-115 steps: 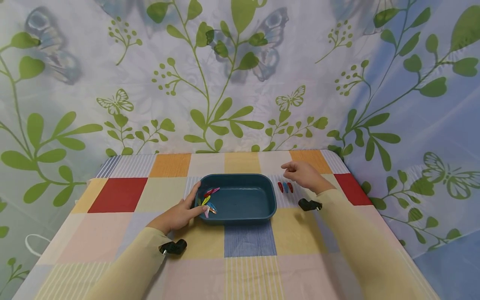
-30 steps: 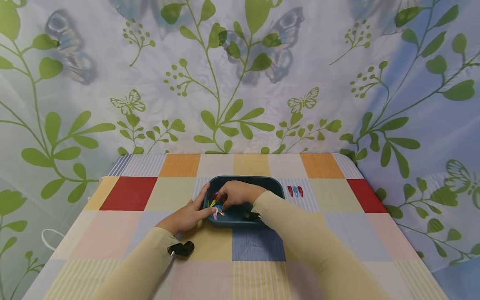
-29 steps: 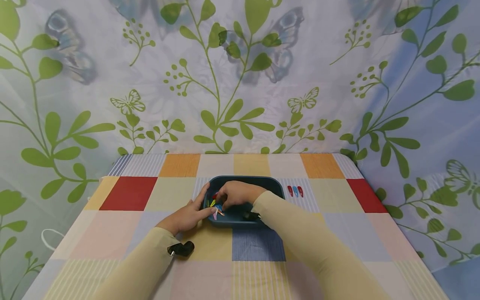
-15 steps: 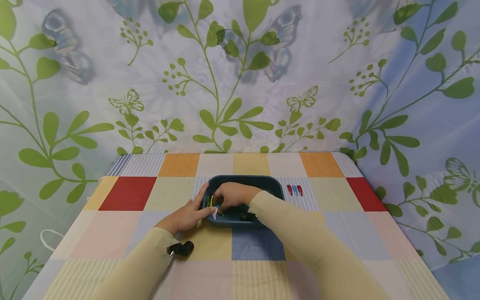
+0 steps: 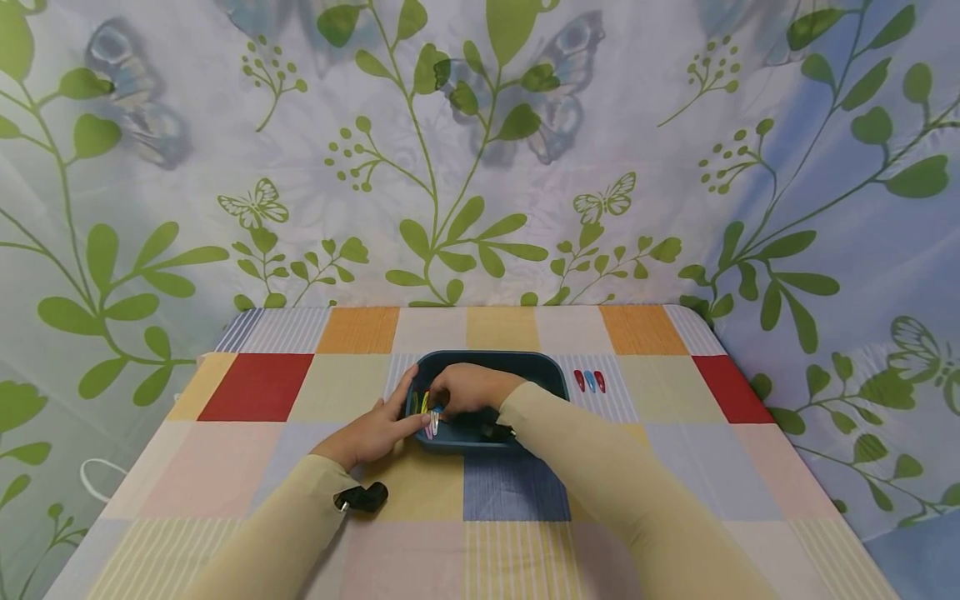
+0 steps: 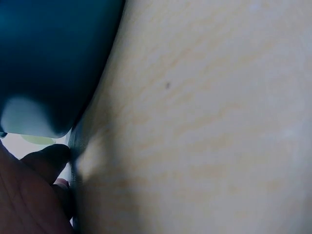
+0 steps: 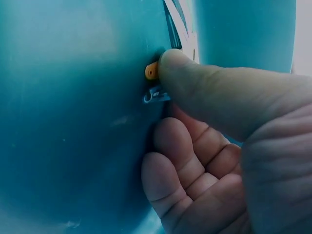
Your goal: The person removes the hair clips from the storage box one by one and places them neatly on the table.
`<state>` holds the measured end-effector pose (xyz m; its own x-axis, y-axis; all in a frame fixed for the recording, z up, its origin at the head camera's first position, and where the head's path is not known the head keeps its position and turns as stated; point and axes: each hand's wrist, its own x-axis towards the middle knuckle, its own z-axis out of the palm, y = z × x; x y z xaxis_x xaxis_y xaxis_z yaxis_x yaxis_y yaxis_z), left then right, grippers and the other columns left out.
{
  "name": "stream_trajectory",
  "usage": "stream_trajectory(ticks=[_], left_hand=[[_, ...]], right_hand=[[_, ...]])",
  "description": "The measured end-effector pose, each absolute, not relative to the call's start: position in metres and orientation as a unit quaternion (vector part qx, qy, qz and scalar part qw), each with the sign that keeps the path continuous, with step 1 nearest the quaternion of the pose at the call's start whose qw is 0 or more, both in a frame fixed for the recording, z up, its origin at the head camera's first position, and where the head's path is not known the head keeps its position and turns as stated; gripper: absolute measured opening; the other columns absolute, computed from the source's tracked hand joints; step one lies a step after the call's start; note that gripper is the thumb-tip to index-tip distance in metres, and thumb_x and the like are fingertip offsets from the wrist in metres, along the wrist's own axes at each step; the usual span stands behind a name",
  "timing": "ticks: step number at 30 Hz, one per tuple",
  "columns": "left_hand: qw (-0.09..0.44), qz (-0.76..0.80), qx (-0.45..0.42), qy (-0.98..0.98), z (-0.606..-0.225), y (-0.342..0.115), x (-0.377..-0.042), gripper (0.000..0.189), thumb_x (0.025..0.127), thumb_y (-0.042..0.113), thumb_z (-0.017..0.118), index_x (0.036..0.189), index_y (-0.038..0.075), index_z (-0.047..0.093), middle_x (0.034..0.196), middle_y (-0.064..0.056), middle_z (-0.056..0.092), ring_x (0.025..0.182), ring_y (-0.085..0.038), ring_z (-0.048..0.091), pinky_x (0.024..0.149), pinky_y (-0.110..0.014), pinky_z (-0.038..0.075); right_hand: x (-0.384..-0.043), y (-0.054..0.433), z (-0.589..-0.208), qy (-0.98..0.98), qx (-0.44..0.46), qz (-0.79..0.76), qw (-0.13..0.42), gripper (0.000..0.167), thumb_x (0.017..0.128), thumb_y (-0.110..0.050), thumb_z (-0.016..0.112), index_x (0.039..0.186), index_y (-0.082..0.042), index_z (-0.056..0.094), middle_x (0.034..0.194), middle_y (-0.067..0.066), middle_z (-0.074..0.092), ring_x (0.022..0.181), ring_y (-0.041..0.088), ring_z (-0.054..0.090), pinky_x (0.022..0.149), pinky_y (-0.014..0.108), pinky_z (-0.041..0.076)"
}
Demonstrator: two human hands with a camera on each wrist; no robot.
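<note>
The tray is dark blue-green. The clips inside it are yellow, pink, whitish and blue, with one orange clip. Toward the table's right edge, two red clips have a blue clip between them. The tablecloth is patchwork, plain and striped; the curtain is pale with green leaves.

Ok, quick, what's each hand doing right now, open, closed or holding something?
Left hand: open, resting against the tray.
Right hand: curled, thumb at an orange clip; can't tell whether it's gripped.
</note>
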<state>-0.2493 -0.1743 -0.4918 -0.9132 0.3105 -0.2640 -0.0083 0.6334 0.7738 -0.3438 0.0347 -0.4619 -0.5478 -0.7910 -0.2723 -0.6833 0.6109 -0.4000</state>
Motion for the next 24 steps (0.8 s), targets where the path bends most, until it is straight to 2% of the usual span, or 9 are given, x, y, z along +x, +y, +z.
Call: stream_trajectory(ticks=[13, 24], left_hand=[[0.189, 0.42, 0.088, 0.883, -0.4906, -0.1741, -0.2492, 0.088, 0.105, 0.059, 0.054, 0.168, 0.046, -0.006, 0.175, -0.017, 0.021, 0.156, -0.062, -0.006, 0.122, -0.08, 0.005], [0.194, 0.424, 0.085, 0.881, -0.4918, -0.1739, -0.2499, 0.088, 0.104, 0.06, 0.054, 0.167, 0.048, -0.007, 0.176, -0.015, 0.018, 0.156, -0.062, -0.007, 0.12, -0.082, 0.004]], right_hand=[[-0.3466, 0.0356, -0.4643, 0.876, -0.42, -0.111, 0.212, 0.027, 0.095, -0.019, 0.08, 0.121, -0.014, 0.08, 0.107, -0.003, 0.079, 0.086, 0.004, 0.062, 0.089, 0.025, 0.057], [-0.3457, 0.0376, -0.465, 0.884, -0.401, -0.12, 0.209, 0.028, 0.094, -0.013, 0.08, 0.121, -0.012, 0.08, 0.107, -0.001, 0.079, 0.086, 0.005, 0.063, 0.088, 0.026, 0.058]])
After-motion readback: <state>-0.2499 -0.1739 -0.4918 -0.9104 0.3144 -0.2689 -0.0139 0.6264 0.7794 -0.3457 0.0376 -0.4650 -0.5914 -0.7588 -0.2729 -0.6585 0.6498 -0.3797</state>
